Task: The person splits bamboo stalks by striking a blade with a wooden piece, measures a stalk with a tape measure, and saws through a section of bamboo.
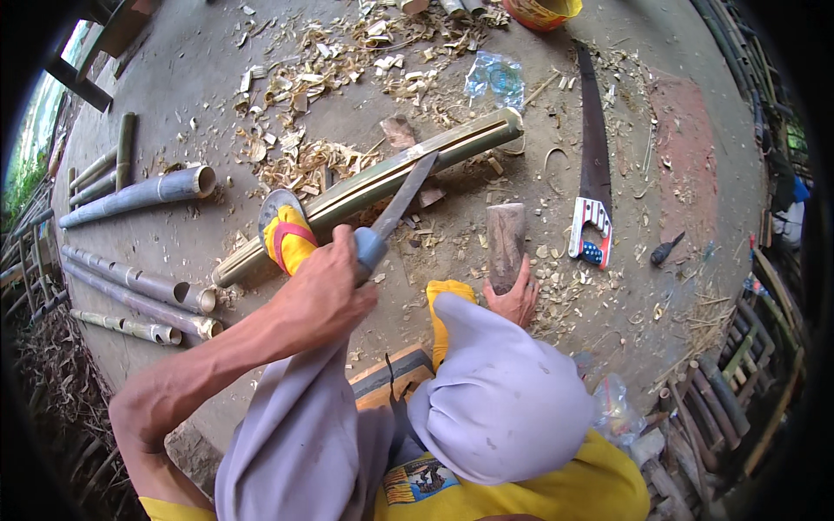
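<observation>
My left hand (326, 282) is closed around the blue-grey handle of a knife (404, 198). Its blade slants up to the right, with the tip over a long green bamboo pole (365, 191). A pale lengthwise slot runs along the pole's upper side. My left foot, in a yellow sock and a red-strapped sandal (291, 230), rests against the pole's lower left part. To the right, my right hand (514, 300) grips the near end of a short, thick wooden block (506, 239), thumb and fingers on either side. Whether the block touches the ground is unclear.
A handsaw (594, 139) lies on the right, beside a small dark pointed object (667, 249). Cut bamboo tubes (139, 198) lie at the left. Wood shavings (313, 78), a clear plastic bag (495, 78) and a red-yellow bucket (540, 10) are farther off.
</observation>
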`<state>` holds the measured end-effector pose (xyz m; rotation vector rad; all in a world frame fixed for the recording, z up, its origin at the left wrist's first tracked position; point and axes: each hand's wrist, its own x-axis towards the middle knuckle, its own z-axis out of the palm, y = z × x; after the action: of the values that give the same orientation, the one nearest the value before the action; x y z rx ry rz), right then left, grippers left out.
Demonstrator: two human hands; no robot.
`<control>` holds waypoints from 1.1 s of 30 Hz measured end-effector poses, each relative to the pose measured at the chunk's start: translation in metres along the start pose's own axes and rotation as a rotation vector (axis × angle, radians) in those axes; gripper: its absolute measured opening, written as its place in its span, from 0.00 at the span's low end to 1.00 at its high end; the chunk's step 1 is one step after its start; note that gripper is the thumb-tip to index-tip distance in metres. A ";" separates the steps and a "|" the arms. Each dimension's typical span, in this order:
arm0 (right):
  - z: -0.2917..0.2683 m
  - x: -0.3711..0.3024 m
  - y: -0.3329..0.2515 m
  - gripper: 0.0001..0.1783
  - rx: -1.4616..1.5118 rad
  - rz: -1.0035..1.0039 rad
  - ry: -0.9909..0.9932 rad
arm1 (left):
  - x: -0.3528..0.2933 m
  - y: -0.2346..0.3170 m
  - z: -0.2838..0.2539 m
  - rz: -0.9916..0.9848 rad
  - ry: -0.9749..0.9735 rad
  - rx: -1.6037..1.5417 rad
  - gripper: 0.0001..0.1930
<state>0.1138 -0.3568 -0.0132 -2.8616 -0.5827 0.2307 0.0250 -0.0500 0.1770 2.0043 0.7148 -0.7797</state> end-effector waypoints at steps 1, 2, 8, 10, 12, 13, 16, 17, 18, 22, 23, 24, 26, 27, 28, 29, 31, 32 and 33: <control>0.001 0.001 -0.001 0.51 0.053 -0.052 0.039 | -0.014 -0.008 0.006 0.025 0.073 0.007 0.20; 0.002 0.002 -0.002 0.51 0.053 -0.058 0.040 | -0.017 -0.024 0.014 0.072 0.120 0.008 0.21; 0.001 0.003 -0.004 0.51 0.061 -0.066 0.044 | -0.022 -0.112 0.026 0.012 0.151 0.003 0.27; 0.002 0.004 -0.003 0.51 0.047 -0.064 0.040 | -0.029 -0.114 0.030 0.199 0.264 -0.155 0.25; 0.005 0.003 -0.006 0.51 0.032 -0.067 0.045 | -0.021 -0.123 0.026 0.195 0.287 -0.055 0.24; 0.004 0.003 -0.006 0.51 0.017 -0.075 0.049 | -0.013 -0.123 0.021 0.156 0.250 -0.063 0.25; 0.005 0.000 -0.003 0.51 0.000 -0.077 0.028 | 0.019 -0.124 0.011 0.108 0.225 -0.061 0.21; 0.003 0.001 -0.004 0.51 -0.003 -0.086 0.030 | 0.028 -0.118 0.008 0.082 0.221 -0.102 0.19; 0.005 0.001 -0.003 0.51 0.006 -0.086 0.034 | 0.036 -0.114 0.003 0.055 0.215 -0.128 0.17; 0.007 0.003 -0.002 0.50 0.048 -0.122 0.034 | 0.059 -0.124 -0.009 0.036 0.225 -0.014 0.18; 0.010 0.005 -0.002 0.50 0.047 -0.124 0.019 | 0.061 -0.125 -0.011 0.040 0.205 -0.077 0.18; 0.009 0.004 -0.002 0.50 0.044 -0.116 0.015 | 0.062 -0.121 -0.015 0.054 0.199 -0.061 0.18; 0.009 0.004 0.000 0.50 0.040 -0.108 0.007 | 0.063 -0.118 -0.019 0.077 0.191 -0.029 0.17; 0.009 0.003 0.000 0.50 0.042 -0.106 0.002 | 0.064 -0.117 -0.019 0.072 0.176 -0.030 0.17; 0.009 0.004 0.000 0.50 0.043 -0.106 0.003 | 0.064 -0.117 -0.019 0.067 0.163 -0.031 0.17; 0.008 0.005 -0.001 0.50 0.045 -0.107 0.003 | 0.064 -0.118 -0.018 0.059 0.149 -0.032 0.17; 0.005 0.004 -0.001 0.50 0.040 -0.112 0.008 | 0.066 -0.116 -0.020 0.055 0.144 -0.060 0.17; 0.004 0.004 -0.001 0.50 0.038 -0.122 0.013 | 0.066 -0.115 -0.021 0.053 0.141 -0.073 0.17; 0.005 0.005 -0.001 0.49 0.040 -0.133 0.018 | 0.065 -0.116 -0.021 0.045 0.141 -0.060 0.18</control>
<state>0.1165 -0.3530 -0.0179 -2.7703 -0.7521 0.1927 -0.0111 0.0361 0.0801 2.0282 0.7621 -0.5888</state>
